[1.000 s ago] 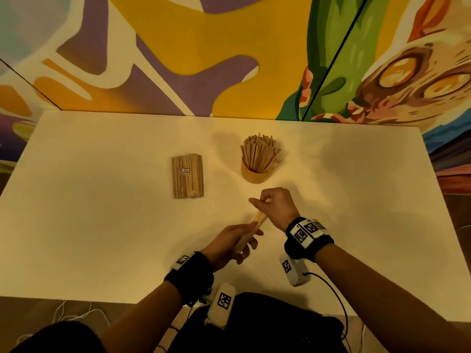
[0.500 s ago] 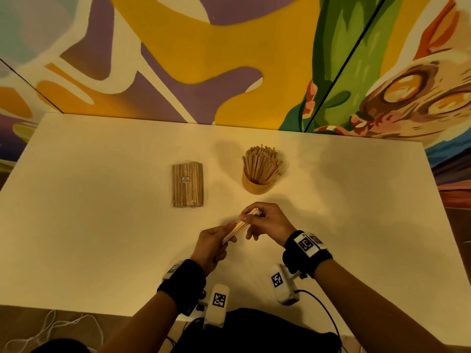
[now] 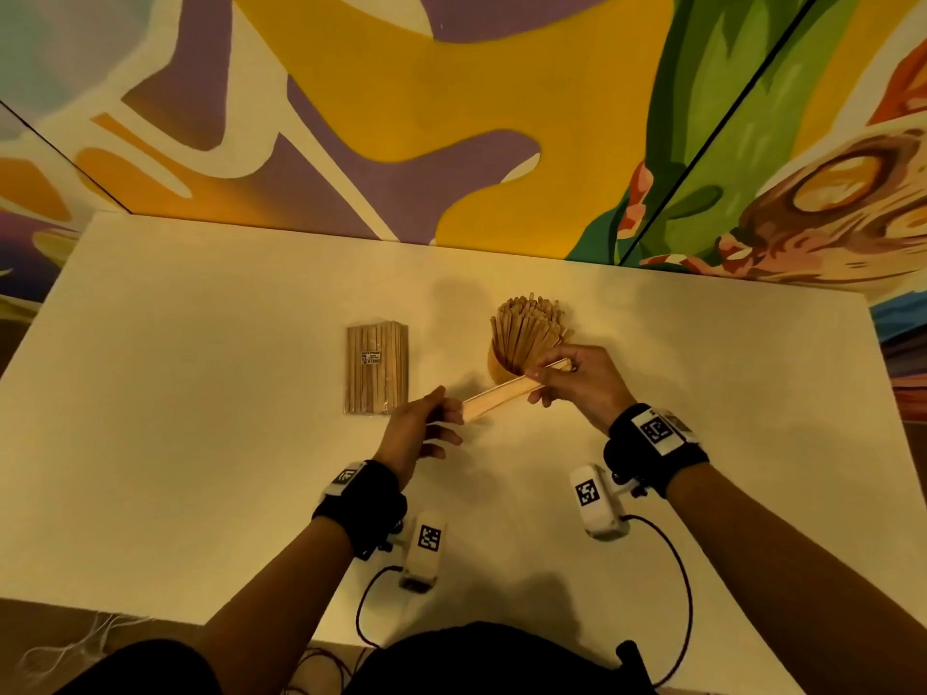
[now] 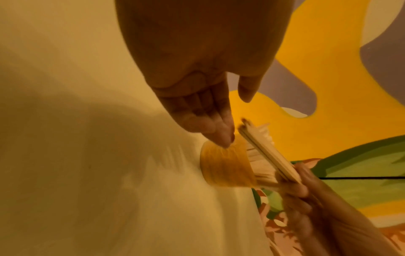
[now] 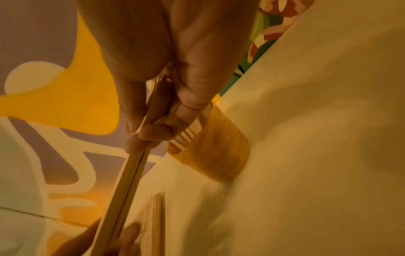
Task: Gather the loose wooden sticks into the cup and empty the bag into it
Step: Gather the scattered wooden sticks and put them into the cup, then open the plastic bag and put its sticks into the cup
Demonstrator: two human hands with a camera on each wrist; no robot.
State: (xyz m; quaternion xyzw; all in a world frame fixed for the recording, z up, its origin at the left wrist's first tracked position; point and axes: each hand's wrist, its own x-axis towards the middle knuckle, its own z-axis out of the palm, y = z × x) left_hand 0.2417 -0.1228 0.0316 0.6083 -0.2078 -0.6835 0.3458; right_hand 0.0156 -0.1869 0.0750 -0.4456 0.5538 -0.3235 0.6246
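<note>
A thin bundle of pale wooden sticks (image 3: 506,391) is being pinched in the right hand (image 3: 582,383) grip beside the round tan cup (image 3: 499,368). The left hand (image 3: 416,433) grip is being held slack-fingered at the bundle's near end, whether touching cannot be told. The clear bag of sticks (image 3: 376,374) is being left lying on the white tabletop (image 3: 200,393).

The print on the bag's (image 3: 376,374) small label is too small to read; the cup's (image 3: 497,366) near wall is partly hidden behind the held sticks (image 3: 506,391) and right hand (image 3: 582,381); both wrist views are blurred; whether the left hand (image 3: 419,433) touches the sticks' end cannot be told.
</note>
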